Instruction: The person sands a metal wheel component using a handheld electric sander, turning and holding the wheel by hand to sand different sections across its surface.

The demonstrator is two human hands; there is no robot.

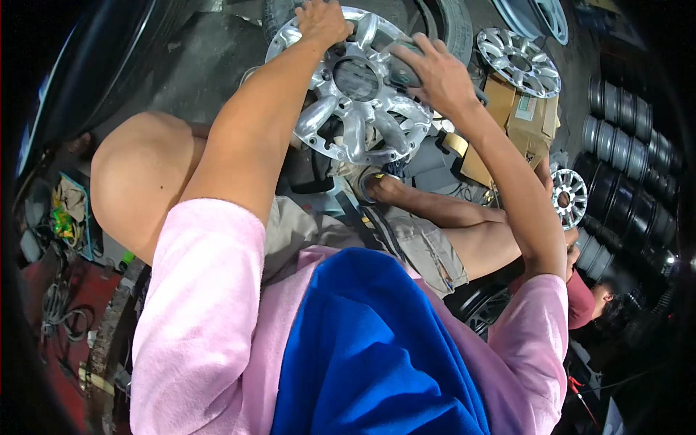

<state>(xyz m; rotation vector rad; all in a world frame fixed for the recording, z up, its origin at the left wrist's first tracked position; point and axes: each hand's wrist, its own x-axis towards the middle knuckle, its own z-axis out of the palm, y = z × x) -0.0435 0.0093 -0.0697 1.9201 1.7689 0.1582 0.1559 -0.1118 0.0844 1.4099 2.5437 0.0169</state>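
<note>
A shiny silver alloy wheel face point(353, 134) with several spokes and a round centre hole lies in front of me, above my bent legs. My left hand point(324, 23) holds its far edge, fingers curled over the metal near the top of the view. On the right side of the wheel, my right hand point(440, 76) is closed around a dark, rounded power tool that looks like a small sander point(404, 67). The tool is against or just over a spoke; its underside is hidden and the hand is slightly blurred.
Tyres point(455, 29) lie behind the wheel. To the right are another silver wheel face point(518, 61) on a cardboard box point(531, 123), a tape roll point(455, 144) and stacked rims point(616, 145). Another person point(580, 301) sits at right, near a smaller wheel point(569, 198). Cables point(61, 312) lie at left.
</note>
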